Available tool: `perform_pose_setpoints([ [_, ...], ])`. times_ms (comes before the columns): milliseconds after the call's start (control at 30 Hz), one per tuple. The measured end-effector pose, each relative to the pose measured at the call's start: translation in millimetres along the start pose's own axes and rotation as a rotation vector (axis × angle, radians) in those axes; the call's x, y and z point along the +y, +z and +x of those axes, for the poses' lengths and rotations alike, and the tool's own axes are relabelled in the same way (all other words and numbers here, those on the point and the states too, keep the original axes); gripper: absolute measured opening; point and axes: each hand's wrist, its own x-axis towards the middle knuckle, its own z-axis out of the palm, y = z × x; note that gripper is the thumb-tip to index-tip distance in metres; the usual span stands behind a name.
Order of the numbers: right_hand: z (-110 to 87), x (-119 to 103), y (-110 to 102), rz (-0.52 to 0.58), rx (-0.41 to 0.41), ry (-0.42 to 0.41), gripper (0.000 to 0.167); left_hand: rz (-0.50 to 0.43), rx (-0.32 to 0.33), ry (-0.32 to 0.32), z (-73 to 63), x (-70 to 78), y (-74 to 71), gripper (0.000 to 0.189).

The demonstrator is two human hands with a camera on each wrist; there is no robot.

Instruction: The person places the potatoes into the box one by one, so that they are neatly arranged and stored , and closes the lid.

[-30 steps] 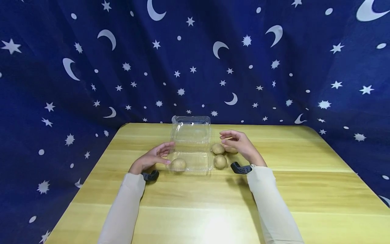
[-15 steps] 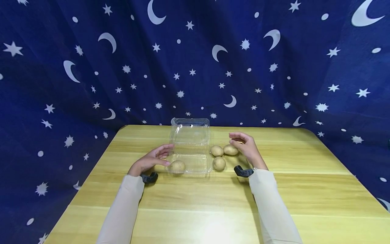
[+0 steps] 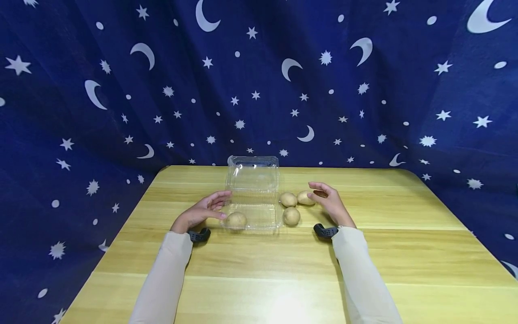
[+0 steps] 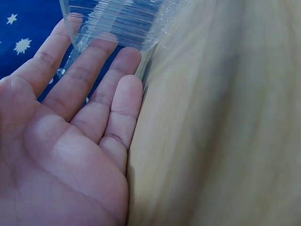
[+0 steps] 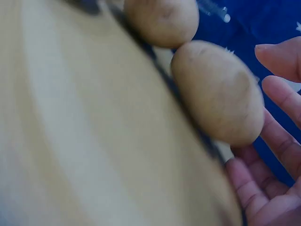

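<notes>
A clear plastic clamshell container (image 3: 263, 217) stands with its lid (image 3: 254, 175) raised at the back. One potato (image 3: 236, 220) lies in its left part. My left hand (image 3: 202, 212) rests at the container's left side, fingers loosely extended; in the left wrist view the fingertips meet the ribbed plastic wall (image 4: 117, 21). Right of the container lie three potatoes, a back one (image 3: 288, 199), a front one (image 3: 292, 216) and a right one (image 3: 305, 198). My right hand (image 3: 331, 204) is at the right potato, thumb and fingers spread around its far end in the right wrist view.
The wooden table (image 3: 243, 279) reaches back to a dark blue curtain (image 3: 259, 81) with moons and stars. Dark wrist devices sit under both wrists, the left one (image 3: 199, 235) and the right one (image 3: 325, 231), just above the table.
My right hand has moved to the right and lowered, from over the right potato to its right end, baring that potato. The left hand and the container have stayed put.
</notes>
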Motion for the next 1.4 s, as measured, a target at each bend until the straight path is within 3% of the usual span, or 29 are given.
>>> perform_pose_setpoints([
  [167,-0.2,8.1,1.5,0.053,-0.015,0.005,0.054,-0.007,-0.002,0.004,1.4,-1.1,-1.1,0.09],
  [600,-0.5,9.1,0.7,-0.005,-0.084,0.005,0.058,-0.014,0.004,0.009,1.7,2.0,-0.1,0.089],
  [1000,-1.1,11.3,2.9,-0.069,-0.007,0.011,0.053,-0.017,0.004,0.008,2.8,-0.3,-2.0,0.09],
  [1400,-2.0,12.9,1.5,-0.003,0.042,-0.005,0.052,-0.012,0.0,0.022,2.8,-1.5,-2.9,0.089],
])
